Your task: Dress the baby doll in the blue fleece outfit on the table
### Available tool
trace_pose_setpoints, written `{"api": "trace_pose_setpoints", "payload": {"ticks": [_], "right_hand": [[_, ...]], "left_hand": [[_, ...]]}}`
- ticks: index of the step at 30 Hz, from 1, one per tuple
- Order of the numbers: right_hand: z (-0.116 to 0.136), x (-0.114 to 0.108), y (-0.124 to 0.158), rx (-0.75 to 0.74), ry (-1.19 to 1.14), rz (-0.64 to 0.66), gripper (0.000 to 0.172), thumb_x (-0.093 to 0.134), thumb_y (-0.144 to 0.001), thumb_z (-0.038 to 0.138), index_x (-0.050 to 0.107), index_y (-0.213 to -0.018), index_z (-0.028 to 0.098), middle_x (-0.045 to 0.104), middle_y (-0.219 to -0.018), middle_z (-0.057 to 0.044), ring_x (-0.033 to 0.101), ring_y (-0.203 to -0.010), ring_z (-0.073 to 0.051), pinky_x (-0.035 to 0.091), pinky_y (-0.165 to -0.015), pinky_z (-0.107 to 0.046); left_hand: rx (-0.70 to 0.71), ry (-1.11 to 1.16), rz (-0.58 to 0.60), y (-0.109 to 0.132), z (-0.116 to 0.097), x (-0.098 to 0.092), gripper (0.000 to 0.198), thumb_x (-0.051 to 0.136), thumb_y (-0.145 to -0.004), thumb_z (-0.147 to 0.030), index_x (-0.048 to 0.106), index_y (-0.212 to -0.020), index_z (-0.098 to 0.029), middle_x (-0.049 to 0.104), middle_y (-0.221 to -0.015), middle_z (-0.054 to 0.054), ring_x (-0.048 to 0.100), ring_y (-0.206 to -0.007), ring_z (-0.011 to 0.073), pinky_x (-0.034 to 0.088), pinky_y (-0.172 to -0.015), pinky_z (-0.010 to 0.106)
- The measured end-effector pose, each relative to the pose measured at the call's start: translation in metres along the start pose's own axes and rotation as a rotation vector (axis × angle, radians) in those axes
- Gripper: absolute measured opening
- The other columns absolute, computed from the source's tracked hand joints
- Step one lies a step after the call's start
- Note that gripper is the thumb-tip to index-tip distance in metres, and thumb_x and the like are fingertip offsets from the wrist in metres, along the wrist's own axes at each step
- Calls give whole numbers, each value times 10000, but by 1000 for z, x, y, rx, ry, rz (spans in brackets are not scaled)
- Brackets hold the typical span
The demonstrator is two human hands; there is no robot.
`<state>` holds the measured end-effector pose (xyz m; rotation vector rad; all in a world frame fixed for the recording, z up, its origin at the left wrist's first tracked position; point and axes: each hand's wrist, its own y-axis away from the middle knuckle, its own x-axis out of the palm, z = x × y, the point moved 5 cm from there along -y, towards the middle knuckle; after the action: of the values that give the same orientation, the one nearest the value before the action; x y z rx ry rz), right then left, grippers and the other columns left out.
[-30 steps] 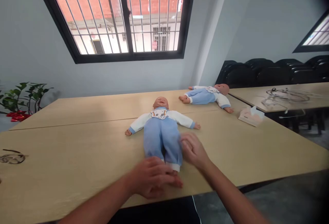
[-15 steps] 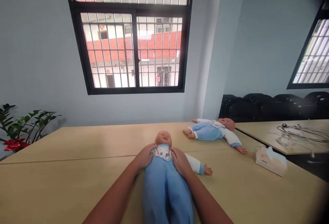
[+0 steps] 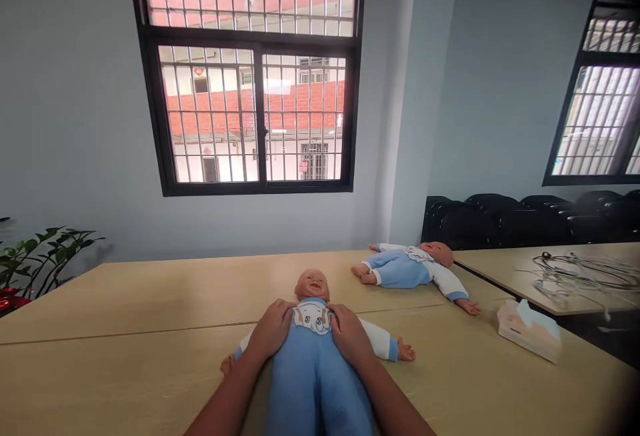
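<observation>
A baby doll (image 3: 313,356) in blue trousers and a white top with a printed animal face lies on its back on the wooden table (image 3: 150,369), head pointing away from me. My left hand (image 3: 273,329) is closed on the doll's clothing at one side of its chest. On the other side of the chest, my right hand (image 3: 349,333) grips the clothing too, its fingertips near the collar. Both thumbs and parts of the fingers are hard to see. The doll's arms stick out past my hands on either side.
A second doll (image 3: 403,269) lies at the back right of the table. A tissue box (image 3: 530,333) sits nearer on the right. Coiled cables (image 3: 585,273) rest on another table, with black chairs (image 3: 520,223) behind. A plant (image 3: 45,256) stands at the left.
The view has tilted up slightly, so the table sits lower. My left hand and forearm have shifted a little, and the doll's arm on the left now shows beyond my hand.
</observation>
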<state>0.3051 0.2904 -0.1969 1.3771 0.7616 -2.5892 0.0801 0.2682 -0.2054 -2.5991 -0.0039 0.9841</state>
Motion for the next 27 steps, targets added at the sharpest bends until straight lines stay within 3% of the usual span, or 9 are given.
{"api": "trace_pose_setpoints", "payload": {"ticks": [4,8,11,19,23,27], "right_hand": [[-2,-2,-3,16,36,39,448,337,-1005,184,658,-1317,154,694,-1324,-127,627,-1239,-222,423,-1073,-312],[-3,-6,-5,22,102,101,402,370,-1014,215,720,-1211,197,748,-1213,-112,698,-1101,-225,474,-903,-292],[-3,-11,-3,20,174,134,336,438,-995,243,741,-1137,221,764,-1152,-105,714,-1030,-243,462,-822,-295],[4,-24,0,58,315,129,321,410,-1032,285,699,-1159,228,755,-1166,-94,714,-1021,-251,438,-787,-300],[11,-24,1,119,359,91,295,435,-992,209,674,-1165,209,745,-1177,-113,723,-1005,-273,437,-756,-317],[12,-24,2,180,379,68,250,467,-958,201,693,-1066,197,771,-1044,-125,737,-941,-300,429,-701,-326]], "left_hand": [[-84,59,75,-16,11,0,371,362,-972,-302,680,-1097,-156,695,-1182,133,612,-1154,253,438,-1047,367],[-154,109,238,-29,19,0,262,535,-810,-261,693,-994,-161,731,-1022,77,650,-956,239,483,-832,323],[-181,152,332,-34,24,0,252,599,-727,-255,704,-939,-168,723,-945,42,625,-888,223,458,-784,307],[-265,379,409,-25,34,-7,350,638,-786,-421,683,-1039,-183,699,-1015,35,602,-902,190,443,-777,278],[-331,456,437,-22,38,-5,326,657,-788,-432,682,-1014,-198,674,-913,16,576,-771,165,409,-663,255],[-362,514,469,-19,39,1,307,707,-775,-471,678,-924,-205,640,-818,-5,541,-697,151,388,-624,247]]}}
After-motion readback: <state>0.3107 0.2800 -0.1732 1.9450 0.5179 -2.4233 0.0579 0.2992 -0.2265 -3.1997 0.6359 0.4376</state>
